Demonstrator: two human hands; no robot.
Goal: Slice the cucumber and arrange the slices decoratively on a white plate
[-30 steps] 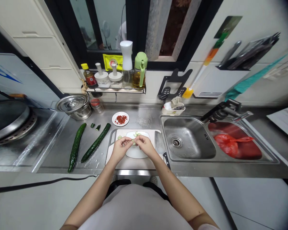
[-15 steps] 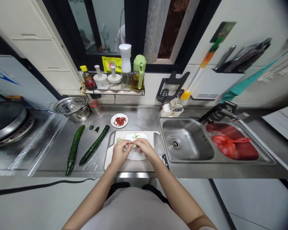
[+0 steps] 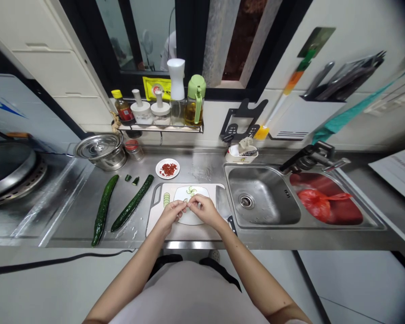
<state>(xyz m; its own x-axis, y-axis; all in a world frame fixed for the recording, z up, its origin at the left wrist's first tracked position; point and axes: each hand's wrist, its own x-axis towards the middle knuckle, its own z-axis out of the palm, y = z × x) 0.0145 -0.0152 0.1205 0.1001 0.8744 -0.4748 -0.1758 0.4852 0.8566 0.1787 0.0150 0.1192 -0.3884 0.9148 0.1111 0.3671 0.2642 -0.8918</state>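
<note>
Over a white plate [image 3: 190, 219], my left hand [image 3: 171, 213] and my right hand [image 3: 203, 209] meet with thumbs and fingertips pinched together. A small pale-green cucumber slice [image 3: 186, 201] shows between them, mostly covered by the fingers. Several thin cucumber slices [image 3: 191, 190] lie in a curved pattern on the plate's far part. The plate rests on a light cutting board [image 3: 153, 221] with a grey handle. Left of the plate, a row of overlapping cucumber rounds [image 3: 166, 199] lies on the board. A knife [image 3: 231, 223] with a black handle lies along the board's right side.
Two whole-looking cucumbers [image 3: 104, 210] and two cut ends [image 3: 135, 181] lie on the steel counter at left. Behind the board stands a small dish of red pieces [image 3: 159, 170]. A lidded pot [image 3: 108, 158] is at back left; a double sink [image 3: 266, 198] is at right.
My left hand has shifted slightly down and left, uncovering more of the row of cucumber rounds. Both hands stay pinched together above the plate.
</note>
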